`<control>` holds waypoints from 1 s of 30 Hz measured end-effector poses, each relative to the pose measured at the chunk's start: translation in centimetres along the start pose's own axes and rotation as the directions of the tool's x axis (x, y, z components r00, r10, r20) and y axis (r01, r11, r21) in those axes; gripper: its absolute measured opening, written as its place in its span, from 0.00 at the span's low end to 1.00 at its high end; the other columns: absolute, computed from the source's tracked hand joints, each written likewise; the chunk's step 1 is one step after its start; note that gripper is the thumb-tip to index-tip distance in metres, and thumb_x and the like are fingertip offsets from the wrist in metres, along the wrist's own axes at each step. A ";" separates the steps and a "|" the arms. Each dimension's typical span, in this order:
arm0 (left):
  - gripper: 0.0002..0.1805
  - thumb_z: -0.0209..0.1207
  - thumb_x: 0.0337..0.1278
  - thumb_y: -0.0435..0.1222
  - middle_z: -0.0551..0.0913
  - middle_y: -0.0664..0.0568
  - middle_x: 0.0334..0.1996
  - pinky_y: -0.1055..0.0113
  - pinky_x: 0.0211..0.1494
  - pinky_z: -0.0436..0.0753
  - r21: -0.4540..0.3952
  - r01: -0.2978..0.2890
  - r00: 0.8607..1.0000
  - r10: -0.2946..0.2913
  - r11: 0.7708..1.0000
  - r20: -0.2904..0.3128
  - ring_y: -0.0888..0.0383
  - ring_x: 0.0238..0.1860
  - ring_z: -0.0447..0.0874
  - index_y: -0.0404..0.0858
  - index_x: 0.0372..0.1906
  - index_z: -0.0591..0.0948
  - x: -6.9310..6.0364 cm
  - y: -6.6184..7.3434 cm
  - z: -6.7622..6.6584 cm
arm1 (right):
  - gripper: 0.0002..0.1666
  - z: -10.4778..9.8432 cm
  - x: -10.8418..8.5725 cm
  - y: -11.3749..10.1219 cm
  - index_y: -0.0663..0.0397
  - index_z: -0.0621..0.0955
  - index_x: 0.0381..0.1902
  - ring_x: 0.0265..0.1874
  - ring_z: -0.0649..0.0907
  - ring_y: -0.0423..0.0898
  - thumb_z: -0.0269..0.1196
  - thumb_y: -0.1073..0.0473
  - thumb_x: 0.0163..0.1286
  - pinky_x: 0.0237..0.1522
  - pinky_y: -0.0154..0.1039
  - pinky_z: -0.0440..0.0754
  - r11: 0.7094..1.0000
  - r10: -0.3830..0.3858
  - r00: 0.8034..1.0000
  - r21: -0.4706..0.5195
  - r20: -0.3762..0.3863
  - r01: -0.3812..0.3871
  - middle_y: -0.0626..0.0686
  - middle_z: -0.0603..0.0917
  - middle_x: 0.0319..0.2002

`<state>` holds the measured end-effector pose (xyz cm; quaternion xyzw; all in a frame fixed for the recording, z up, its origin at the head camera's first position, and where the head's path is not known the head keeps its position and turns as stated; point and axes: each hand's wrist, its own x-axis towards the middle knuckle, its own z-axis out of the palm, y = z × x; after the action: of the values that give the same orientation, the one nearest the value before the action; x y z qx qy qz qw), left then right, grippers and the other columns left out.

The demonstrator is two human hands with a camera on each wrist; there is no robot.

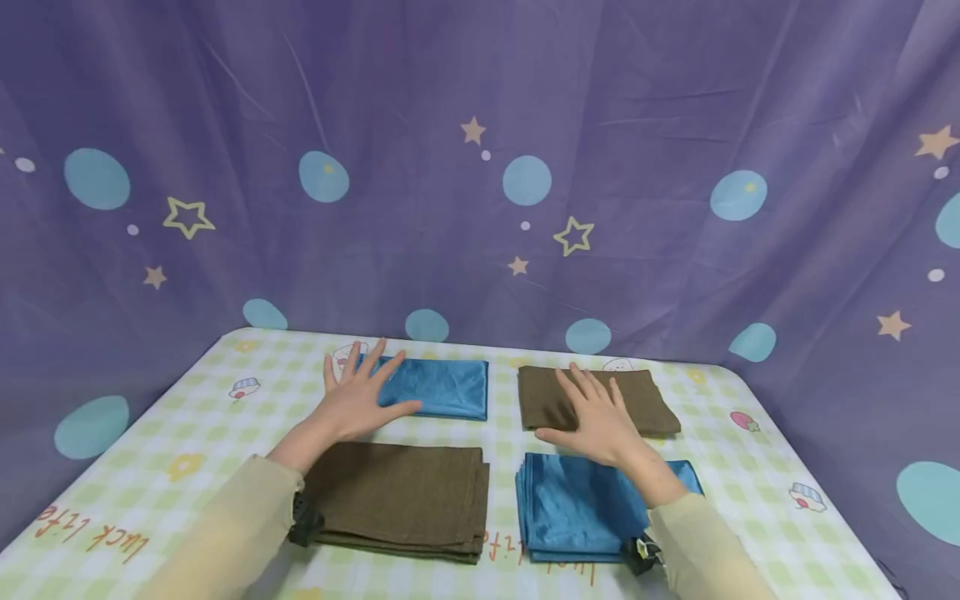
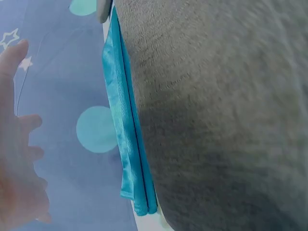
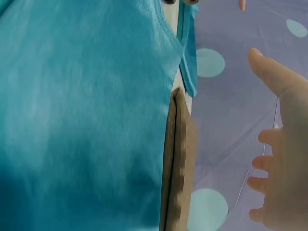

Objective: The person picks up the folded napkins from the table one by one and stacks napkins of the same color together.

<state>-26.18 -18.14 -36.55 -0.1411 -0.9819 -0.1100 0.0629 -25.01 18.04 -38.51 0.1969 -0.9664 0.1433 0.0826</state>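
Observation:
Four folded cloths are better told as two pairs: at the back left a shiny blue cloth (image 1: 442, 387), at the back right a brown cloth (image 1: 637, 400), and nearer me a brown stack (image 1: 405, 496) on the left and a blue stack (image 1: 570, 508) on the right. Fingers spread, my left hand (image 1: 356, 400) is over the back blue cloth's left end. My right hand (image 1: 600, 421) spreads across the front of the back brown cloth. Both wrist views show the left hand (image 2: 21, 159) and right hand (image 3: 288, 154) apart from the cloths, holding nothing.
A checked tablecloth (image 1: 202, 425) with printed letters covers the table. Behind it hangs a purple curtain (image 1: 420, 208) with stars and blue dots. Dark wrist devices (image 1: 306, 521) sit at both cuffs, just over the near stacks.

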 end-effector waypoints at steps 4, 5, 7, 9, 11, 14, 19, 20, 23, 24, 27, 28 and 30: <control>0.50 0.44 0.43 0.73 0.44 0.45 0.72 0.34 0.61 0.25 -0.017 0.012 1.000 -0.012 1.000 -0.003 0.38 0.70 0.31 0.52 0.70 0.54 -0.4 -0.6 -0.3 | 0.58 0.4 0.2 -0.8 0.42 0.49 0.72 0.69 0.53 0.55 0.51 0.21 0.50 0.65 0.61 0.40 0.999 -0.004 1.000 0.032 0.015 0.004 0.52 0.49 0.71; 0.50 0.45 0.43 0.72 0.44 0.45 0.72 0.34 0.61 0.27 -0.020 0.015 1.000 -0.015 1.000 -0.006 0.38 0.70 0.32 0.51 0.70 0.54 -0.5 -0.8 -0.3 | 0.58 0.5 0.3 -1.0 0.42 0.49 0.72 0.69 0.54 0.55 0.51 0.21 0.51 0.66 0.60 0.40 0.999 -0.005 1.000 0.041 0.021 0.004 0.52 0.49 0.71; 0.49 0.46 0.43 0.72 0.46 0.44 0.71 0.34 0.61 0.28 -0.031 0.022 1.000 -0.022 0.999 -0.013 0.37 0.70 0.33 0.50 0.70 0.56 -0.7 -1.0 -0.3 | 0.58 0.7 0.2 -1.6 0.43 0.50 0.71 0.68 0.55 0.55 0.51 0.21 0.51 0.66 0.60 0.41 0.999 -0.012 1.000 0.050 0.028 0.011 0.53 0.51 0.71; 0.49 0.46 0.43 0.71 0.47 0.43 0.71 0.34 0.61 0.29 -0.041 0.028 0.999 -0.028 0.999 -0.019 0.37 0.69 0.34 0.49 0.70 0.57 -0.9 -1.3 -0.2 | 0.58 0.9 0.2 -2.1 0.45 0.51 0.71 0.67 0.57 0.55 0.51 0.22 0.51 0.65 0.61 0.42 0.998 -0.021 0.999 0.056 0.030 0.019 0.54 0.53 0.70; 0.49 0.46 0.43 0.72 0.48 0.43 0.71 0.34 0.62 0.31 -0.041 0.035 0.999 -0.036 0.999 -0.023 0.36 0.69 0.36 0.48 0.69 0.58 -1.0 -1.6 -0.1 | 0.57 1.1 0.3 -2.8 0.45 0.52 0.71 0.67 0.58 0.54 0.52 0.22 0.51 0.66 0.60 0.43 0.998 -0.025 0.999 0.064 0.036 0.023 0.54 0.54 0.70; 0.50 0.46 0.43 0.72 0.49 0.43 0.71 0.34 0.62 0.32 -0.049 0.042 0.999 -0.043 0.998 -0.025 0.36 0.69 0.38 0.47 0.69 0.59 -1.2 -1.9 -0.1 | 0.57 1.4 0.6 -3.6 0.45 0.52 0.71 0.67 0.59 0.53 0.52 0.22 0.51 0.66 0.60 0.46 0.997 -0.032 0.998 0.073 0.046 0.028 0.53 0.54 0.70; 0.48 0.47 0.44 0.70 0.52 0.42 0.70 0.34 0.62 0.35 -0.049 0.041 0.998 -0.042 0.998 -0.036 0.37 0.69 0.43 0.45 0.68 0.60 -1.7 -2.3 -0.3 | 0.57 1.9 0.9 -5.0 0.46 0.53 0.71 0.67 0.60 0.54 0.52 0.23 0.51 0.66 0.56 0.49 0.995 -0.033 0.997 0.099 0.076 0.026 0.52 0.56 0.70; 0.48 0.47 0.45 0.70 0.53 0.42 0.69 0.34 0.62 0.36 -0.047 0.039 0.998 -0.041 0.998 -0.039 0.37 0.68 0.44 0.45 0.67 0.62 -1.8 -2.4 -0.3 | 0.57 2.0 1.0 -5.2 0.46 0.54 0.71 0.66 0.60 0.54 0.53 0.23 0.51 0.67 0.55 0.50 0.995 -0.031 0.996 0.101 0.083 0.023 0.52 0.57 0.69; 0.46 0.47 0.46 0.69 0.58 0.40 0.67 0.34 0.63 0.38 -0.030 0.037 0.998 -0.038 0.999 -0.051 0.37 0.67 0.48 0.43 0.65 0.66 -2.2 -2.8 -0.4 | 0.56 2.2 1.0 -5.9 0.46 0.55 0.70 0.65 0.63 0.55 0.54 0.24 0.51 0.65 0.54 0.55 0.992 -0.027 0.995 0.128 0.093 0.015 0.54 0.61 0.67; 0.46 0.47 0.46 0.69 0.60 0.39 0.66 0.34 0.63 0.40 -0.024 0.036 0.998 -0.038 0.999 -0.055 0.37 0.67 0.50 0.41 0.64 0.68 -2.3 -3.0 -0.4 | 0.55 2.3 1.0 -6.1 0.45 0.56 0.70 0.64 0.64 0.55 0.54 0.24 0.51 0.64 0.55 0.57 0.990 -0.026 0.995 0.138 0.100 0.012 0.55 0.62 0.67; 0.44 0.47 0.47 0.68 0.66 0.37 0.61 0.34 0.62 0.47 -0.015 0.035 0.998 -0.036 0.999 -0.059 0.37 0.64 0.57 0.38 0.59 0.72 -2.8 -3.3 -0.3 | 0.54 2.7 0.9 -6.8 0.44 0.56 0.70 0.64 0.64 0.57 0.55 0.24 0.51 0.61 0.56 0.62 0.983 -0.017 0.990 0.182 0.141 -0.009 0.56 0.63 0.66; 0.44 0.47 0.47 0.68 0.68 0.36 0.60 0.35 0.61 0.50 -0.014 0.036 0.998 -0.037 0.999 -0.059 0.37 0.63 0.59 0.38 0.58 0.74 -3.0 -3.4 -0.3 | 0.54 2.8 0.9 -6.9 0.44 0.57 0.70 0.64 0.64 0.57 0.55 0.25 0.51 0.60 0.57 0.63 0.980 -0.014 0.987 0.199 0.159 -0.018 0.57 0.63 0.66; 0.42 0.47 0.48 0.68 0.71 0.36 0.57 0.37 0.59 0.55 -0.013 0.035 0.998 -0.036 0.999 -0.057 0.38 0.60 0.64 0.37 0.55 0.76 -3.4 -3.5 -0.2 | 0.54 3.1 0.8 -7.3 0.45 0.57 0.70 0.65 0.62 0.57 0.55 0.25 0.51 0.59 0.58 0.63 0.973 -0.009 0.981 0.229 0.196 -0.037 0.57 0.62 0.67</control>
<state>-23.96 -22.39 -37.59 -0.1207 -0.9813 -0.1212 0.0882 -23.12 10.38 -39.44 0.2116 -0.9478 0.2356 -0.0371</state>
